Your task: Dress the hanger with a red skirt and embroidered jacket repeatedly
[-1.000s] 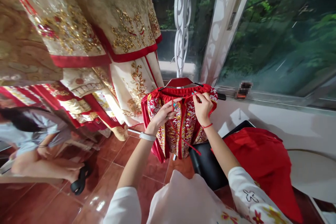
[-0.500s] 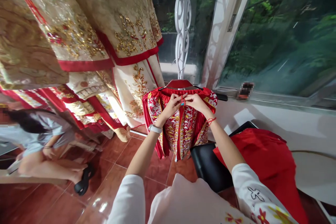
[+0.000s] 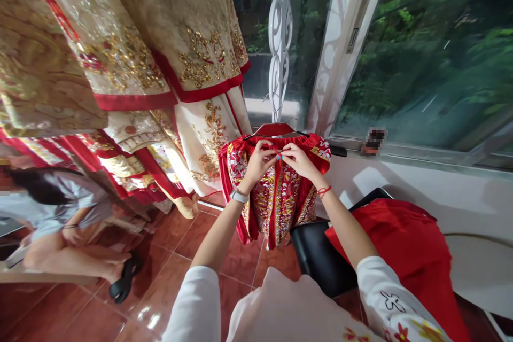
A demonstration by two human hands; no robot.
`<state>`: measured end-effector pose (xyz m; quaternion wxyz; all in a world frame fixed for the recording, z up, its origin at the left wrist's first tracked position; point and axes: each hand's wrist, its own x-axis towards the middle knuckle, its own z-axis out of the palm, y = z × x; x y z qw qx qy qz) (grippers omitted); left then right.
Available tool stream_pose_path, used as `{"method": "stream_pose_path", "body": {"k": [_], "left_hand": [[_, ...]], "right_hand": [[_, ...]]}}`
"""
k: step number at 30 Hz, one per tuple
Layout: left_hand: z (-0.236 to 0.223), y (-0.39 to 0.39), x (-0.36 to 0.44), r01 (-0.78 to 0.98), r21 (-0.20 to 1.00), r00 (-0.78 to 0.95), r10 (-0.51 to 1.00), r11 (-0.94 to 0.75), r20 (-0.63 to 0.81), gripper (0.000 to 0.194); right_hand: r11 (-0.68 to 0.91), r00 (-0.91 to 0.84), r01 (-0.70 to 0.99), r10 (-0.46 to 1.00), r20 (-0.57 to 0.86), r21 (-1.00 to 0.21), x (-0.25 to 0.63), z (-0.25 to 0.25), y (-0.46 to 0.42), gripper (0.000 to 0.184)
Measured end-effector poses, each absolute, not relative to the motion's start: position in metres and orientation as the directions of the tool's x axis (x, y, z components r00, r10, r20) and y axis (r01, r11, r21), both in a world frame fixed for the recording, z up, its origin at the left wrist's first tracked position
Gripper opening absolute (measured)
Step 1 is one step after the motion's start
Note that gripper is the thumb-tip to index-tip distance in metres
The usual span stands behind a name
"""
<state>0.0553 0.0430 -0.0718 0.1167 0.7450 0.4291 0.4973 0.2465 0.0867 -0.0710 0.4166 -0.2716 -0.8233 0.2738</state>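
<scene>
A red jacket (image 3: 264, 203) with dense gold and silver embroidery hangs on a dark red hanger (image 3: 274, 129), its front facing me. At the neckline my left hand (image 3: 260, 161) pinches a thin red cord (image 3: 279, 153), thumb and forefinger together. My right hand (image 3: 297, 160) pinches the same cord from the other side. The fingertips almost meet over the middle of the front edge, the turquoise nails showing. Exactly how the cord is looped between the fingers is too small to make out.
Cream and gold gowns (image 3: 208, 59) with red hems hang at the left. A black chair (image 3: 320, 256) stands right of the jacket, with red cloth (image 3: 401, 246) behind my right arm. A person (image 3: 68, 214) sits at the left. A white scrolled metal post (image 3: 279, 43) rises before the window.
My fingers were crossed closer together over the neckline with a raised red loop; now the fingertips are drawn slightly apart, side by side. The jacket stays on its hanger.
</scene>
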Motion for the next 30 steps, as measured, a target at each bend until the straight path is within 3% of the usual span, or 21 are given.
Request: {"method": "stream_pose_path", "body": {"k": [6, 12, 17, 19, 21, 24, 26, 28, 30], "left_hand": [[-0.054, 0.034, 0.058, 0.788, 0.282, 0.256, 0.709, -0.547, 0.657, 0.020], [-0.038, 0.028, 0.050, 0.898, -0.075, 0.395, 0.719, -0.434, 0.572, 0.022], [-0.045, 0.025, 0.020, 0.908, -0.158, 0.409, 0.741, -0.388, 0.533, 0.021], [-0.049, 0.022, 0.016, 0.910, -0.116, 0.396, 0.755, -0.397, 0.522, 0.020], [-0.053, 0.021, 0.019, 0.908, -0.004, 0.354, 0.761, -0.419, 0.543, 0.018], [-0.060, 0.022, 0.033, 0.797, 0.355, 0.203, 0.769, -0.490, 0.606, 0.016], [-0.065, 0.026, 0.040, 0.578, 0.624, 0.129, 0.814, -0.526, 0.567, 0.018], [-0.069, 0.028, 0.043, 0.375, 0.783, 0.127, 0.864, -0.497, 0.488, 0.021], [-0.071, 0.027, 0.041, 0.378, 0.803, 0.139, 0.886, -0.461, 0.443, 0.019]], "right_hand": [[0.761, -0.454, 0.262, 0.640, 0.620, -0.593, 0.244, -0.075, 0.077, 0.025], [0.795, -0.389, 0.419, 0.594, 0.704, -0.439, 0.252, -0.072, 0.073, 0.026], [0.734, -0.349, 0.551, 0.634, 0.690, -0.396, 0.278, -0.070, 0.079, 0.030], [0.738, -0.339, 0.512, 0.643, 0.686, -0.439, 0.282, -0.071, 0.080, 0.029], [0.731, -0.279, 0.382, 0.674, 0.684, -0.565, 0.277, -0.072, 0.078, 0.026], [0.573, -0.184, 0.012, 0.807, 0.561, -0.820, 0.259, -0.078, 0.072, 0.030], [0.387, -0.218, -0.214, 0.876, 0.430, -0.897, 0.248, -0.081, 0.068, 0.037], [0.306, -0.272, -0.256, 0.887, 0.372, -0.917, 0.244, -0.080, 0.068, 0.040], [0.377, -0.287, -0.130, 0.871, 0.399, -0.917, 0.251, -0.075, 0.070, 0.041]]}}
